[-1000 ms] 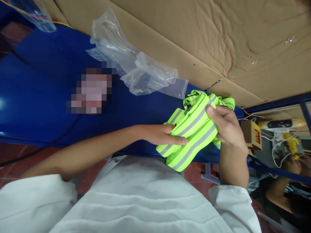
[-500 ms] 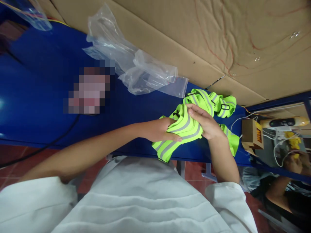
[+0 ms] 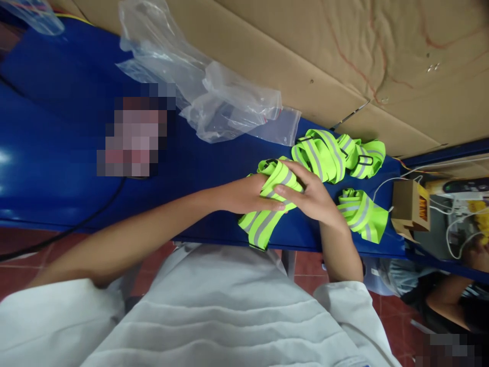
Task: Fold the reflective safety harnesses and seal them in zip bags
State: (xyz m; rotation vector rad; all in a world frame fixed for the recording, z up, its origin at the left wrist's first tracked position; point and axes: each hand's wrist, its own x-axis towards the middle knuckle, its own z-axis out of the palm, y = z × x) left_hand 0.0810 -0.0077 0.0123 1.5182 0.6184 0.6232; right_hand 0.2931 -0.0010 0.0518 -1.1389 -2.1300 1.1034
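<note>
A neon-green reflective strap bundle point(image 3: 263, 224) with grey stripes is gripped by both hands at the near edge of the blue table point(image 3: 61, 168). My left hand point(image 3: 250, 193) grips its left side. My right hand point(image 3: 311, 196) presses on its top with fingers spread over the folds. Two more green strap bundles lie on the table: one rolled bundle point(image 3: 336, 155) beyond my right hand, and a smaller folded one point(image 3: 361, 214) to its right.
Crumpled clear plastic bags point(image 3: 214, 102) lie on the table against a large cardboard sheet point(image 3: 344, 46). A small cardboard box point(image 3: 410, 209) with white cables sits at the table's right end. A black cable point(image 3: 76, 224) runs at left. Another person's arm point(image 3: 446, 300) shows at lower right.
The big bundle has been split: two parts now lie on the table at the right, while both hands keep a smaller folded piece and have shifted slightly left.
</note>
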